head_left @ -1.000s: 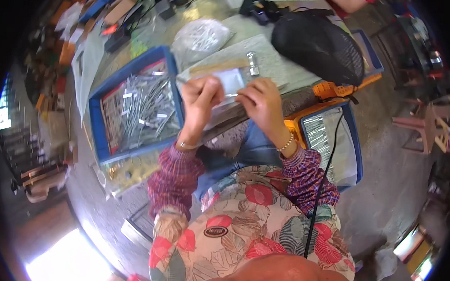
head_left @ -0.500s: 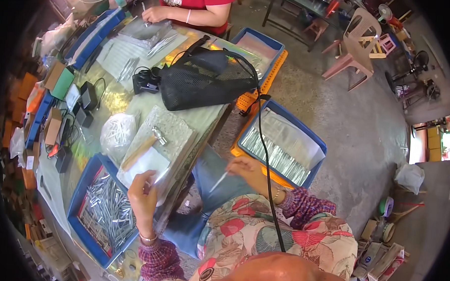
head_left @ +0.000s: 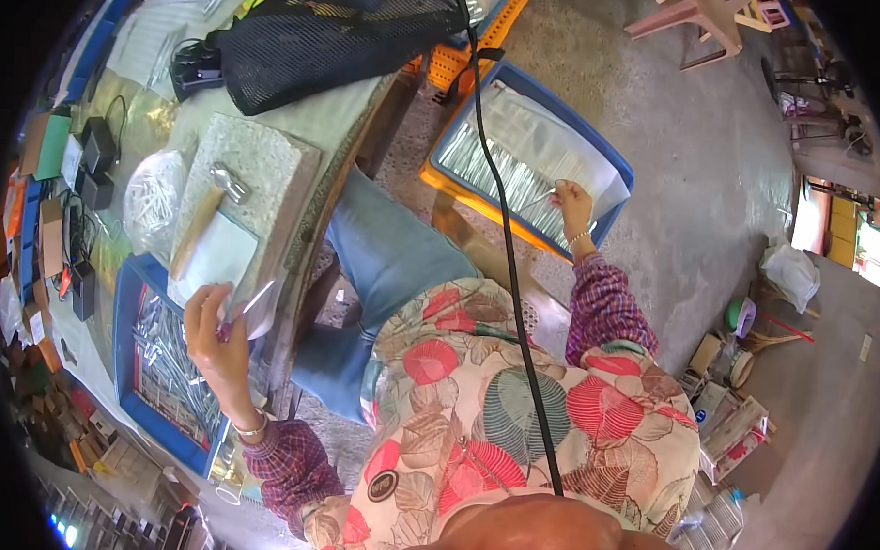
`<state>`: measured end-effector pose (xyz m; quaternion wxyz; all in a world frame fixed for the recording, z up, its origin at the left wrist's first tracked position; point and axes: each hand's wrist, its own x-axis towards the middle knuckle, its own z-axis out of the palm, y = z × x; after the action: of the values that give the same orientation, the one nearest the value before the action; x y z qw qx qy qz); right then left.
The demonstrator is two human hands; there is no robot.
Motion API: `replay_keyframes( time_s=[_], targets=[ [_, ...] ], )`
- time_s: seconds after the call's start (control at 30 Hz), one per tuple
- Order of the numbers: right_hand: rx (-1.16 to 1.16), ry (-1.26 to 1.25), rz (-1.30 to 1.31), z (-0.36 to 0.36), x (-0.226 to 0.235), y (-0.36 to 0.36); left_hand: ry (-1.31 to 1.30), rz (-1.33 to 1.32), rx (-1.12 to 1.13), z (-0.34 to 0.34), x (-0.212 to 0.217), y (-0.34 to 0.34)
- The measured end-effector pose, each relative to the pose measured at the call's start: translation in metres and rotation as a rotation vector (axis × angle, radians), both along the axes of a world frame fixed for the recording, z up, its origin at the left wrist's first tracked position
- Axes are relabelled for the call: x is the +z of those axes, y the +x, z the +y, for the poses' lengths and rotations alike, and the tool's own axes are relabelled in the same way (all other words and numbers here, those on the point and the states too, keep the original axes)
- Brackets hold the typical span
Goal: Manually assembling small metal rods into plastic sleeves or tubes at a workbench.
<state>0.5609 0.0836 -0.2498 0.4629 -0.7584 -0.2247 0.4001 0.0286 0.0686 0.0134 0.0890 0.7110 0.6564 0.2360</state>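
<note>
Over the blue tray at the left (head_left: 127, 361), my left hand (head_left: 219, 350) pinches a thin silver metal rod (head_left: 261, 296) that points up and to the right. Many loose metal rods (head_left: 171, 348) fill that tray in a jumble. My right hand (head_left: 574, 207) is out over the second blue tray (head_left: 613, 165), its fingertips closed on another slim metal rod (head_left: 544, 196). Rods (head_left: 483, 160) lie there in neat rows, partly under a clear plastic sheet (head_left: 552, 133). A hammer (head_left: 197, 230) with a wooden handle rests on a stone slab (head_left: 270, 158), beside a white pad (head_left: 226, 253).
A black mesh bag (head_left: 312, 43) sits on the table's far part. A plastic bag of white pieces (head_left: 155, 192) stands left of the slab. A black cable (head_left: 505, 209) crosses the view. An orange crate (head_left: 443, 183) supports the right tray.
My right hand has moved from above my lap out over the right tray with its rod. A rod now shows in my left hand. The view has tilted downward.
</note>
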Motion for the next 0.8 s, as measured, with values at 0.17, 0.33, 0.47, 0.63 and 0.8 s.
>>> replay_keyframes(
  time_s=[0.17, 0.33, 0.47, 0.63, 0.8],
  targets=[
    [-0.022, -0.076, -0.026, -0.002, -0.030, 0.001, -0.026, 0.018, 0.014, -0.005, 0.001, 0.005],
    [0.032, -0.085, -0.144, 0.009, -0.036, 0.006, -0.052, 0.037, 0.065, -0.004, -0.010, 0.004],
    [0.124, -0.121, -0.013, 0.025, -0.044, -0.003, -0.031, 0.101, 0.096, -0.003, 0.003, 0.003],
    [0.238, -0.174, -0.005, 0.028, -0.048, -0.022, 0.108, 0.233, 0.070, -0.007, 0.005, -0.004],
    [0.375, -0.079, 0.057, 0.019, -0.022, -0.026, 0.140, 0.182, 0.044, -0.011, -0.018, -0.008]
  ],
)
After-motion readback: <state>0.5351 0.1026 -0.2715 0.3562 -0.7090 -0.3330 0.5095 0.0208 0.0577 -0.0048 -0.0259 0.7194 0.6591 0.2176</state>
